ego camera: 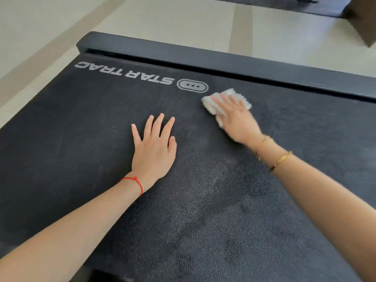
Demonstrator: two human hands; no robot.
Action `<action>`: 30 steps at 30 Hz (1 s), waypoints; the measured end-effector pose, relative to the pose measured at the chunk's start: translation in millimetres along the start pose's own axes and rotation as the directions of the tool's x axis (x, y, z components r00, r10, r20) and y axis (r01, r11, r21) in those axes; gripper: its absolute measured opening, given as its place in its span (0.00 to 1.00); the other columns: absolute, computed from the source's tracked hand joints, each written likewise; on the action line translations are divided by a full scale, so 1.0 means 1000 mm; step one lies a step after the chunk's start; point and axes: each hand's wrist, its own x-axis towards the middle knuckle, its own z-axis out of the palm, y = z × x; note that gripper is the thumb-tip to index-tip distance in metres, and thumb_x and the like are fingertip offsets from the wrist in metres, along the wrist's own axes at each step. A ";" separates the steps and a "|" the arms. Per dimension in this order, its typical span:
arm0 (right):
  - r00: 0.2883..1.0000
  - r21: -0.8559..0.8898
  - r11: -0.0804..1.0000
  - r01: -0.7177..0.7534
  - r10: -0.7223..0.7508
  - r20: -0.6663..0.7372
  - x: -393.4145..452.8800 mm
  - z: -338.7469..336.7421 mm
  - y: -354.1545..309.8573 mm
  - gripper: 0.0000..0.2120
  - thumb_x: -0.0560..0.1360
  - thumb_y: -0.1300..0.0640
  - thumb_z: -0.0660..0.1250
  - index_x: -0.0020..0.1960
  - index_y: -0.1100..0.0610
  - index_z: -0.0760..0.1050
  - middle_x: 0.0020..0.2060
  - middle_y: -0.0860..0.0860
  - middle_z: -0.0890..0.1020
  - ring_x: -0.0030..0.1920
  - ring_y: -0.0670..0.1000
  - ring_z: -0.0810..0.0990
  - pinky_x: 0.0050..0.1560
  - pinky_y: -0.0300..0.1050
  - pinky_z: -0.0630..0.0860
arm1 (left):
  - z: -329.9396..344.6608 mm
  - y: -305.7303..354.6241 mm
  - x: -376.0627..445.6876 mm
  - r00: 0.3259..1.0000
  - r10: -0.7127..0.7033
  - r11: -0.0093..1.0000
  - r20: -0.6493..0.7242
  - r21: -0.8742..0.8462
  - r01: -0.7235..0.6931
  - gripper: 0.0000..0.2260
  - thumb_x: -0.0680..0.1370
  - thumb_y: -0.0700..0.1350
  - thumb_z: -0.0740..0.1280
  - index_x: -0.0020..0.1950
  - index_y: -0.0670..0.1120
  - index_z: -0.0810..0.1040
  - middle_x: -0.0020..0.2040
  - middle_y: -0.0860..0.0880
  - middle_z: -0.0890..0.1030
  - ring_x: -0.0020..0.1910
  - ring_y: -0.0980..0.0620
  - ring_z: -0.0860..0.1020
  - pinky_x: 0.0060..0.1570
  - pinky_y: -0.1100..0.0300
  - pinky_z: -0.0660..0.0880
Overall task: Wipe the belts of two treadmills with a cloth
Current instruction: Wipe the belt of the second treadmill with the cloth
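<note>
Black textured rubber filled the view: one belt, its long axis running from about seven o'clock to one o'clock, with a white logo printed near the far end. One white cloth was pressed flat on the belt under the right hand, whose fingers were held straight and spread over it rather than curled around it; motion blur was noted there. The left hand was laid open, palm down, on bare belt, with nothing held. From the left hand the cloth lay at about two o'clock, near but apart. The right hand was judged the one to carry the next stroke. Only one treadmill was plainly seen; one side rail was visible beyond the cloth.
</note>
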 end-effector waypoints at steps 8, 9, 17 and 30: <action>0.915 0.023 0.917 -0.398 0.395 0.078 0.090 0.009 0.040 0.24 0.79 0.56 0.56 0.75 0.56 0.58 0.73 0.58 0.63 0.75 0.60 0.58 0.73 0.60 0.55 | -0.001 0.001 0.001 1.000 -0.018 0.999 0.009 0.032 0.017 0.25 0.82 0.53 0.46 0.81 0.54 0.54 0.80 0.49 0.56 0.80 0.48 0.51 0.75 0.34 0.46; 0.948 0.036 0.949 -0.313 0.310 0.068 0.094 0.011 0.022 0.24 0.79 0.57 0.56 0.75 0.55 0.58 0.73 0.57 0.63 0.75 0.59 0.57 0.72 0.59 0.56 | -0.001 0.001 0.001 1.000 -0.017 0.999 0.009 0.035 0.017 0.25 0.82 0.53 0.46 0.80 0.54 0.54 0.80 0.50 0.56 0.80 0.48 0.51 0.75 0.34 0.47; 0.998 0.154 0.987 -0.037 0.028 0.061 0.057 0.006 0.021 0.24 0.83 0.57 0.53 0.78 0.52 0.56 0.76 0.53 0.62 0.74 0.59 0.59 0.73 0.58 0.54 | -0.003 0.000 0.001 1.000 -0.015 1.000 0.021 0.001 0.015 0.24 0.82 0.52 0.48 0.80 0.54 0.55 0.80 0.50 0.57 0.80 0.48 0.51 0.76 0.35 0.46; 0.976 0.315 0.935 0.160 -0.197 0.089 -0.117 -0.034 -0.071 0.24 0.83 0.56 0.55 0.78 0.52 0.57 0.78 0.51 0.57 0.79 0.55 0.50 0.79 0.56 0.45 | -0.018 0.002 -0.025 0.999 -0.024 0.995 0.033 -0.093 0.027 0.22 0.84 0.47 0.53 0.79 0.52 0.60 0.79 0.49 0.59 0.80 0.49 0.52 0.76 0.36 0.46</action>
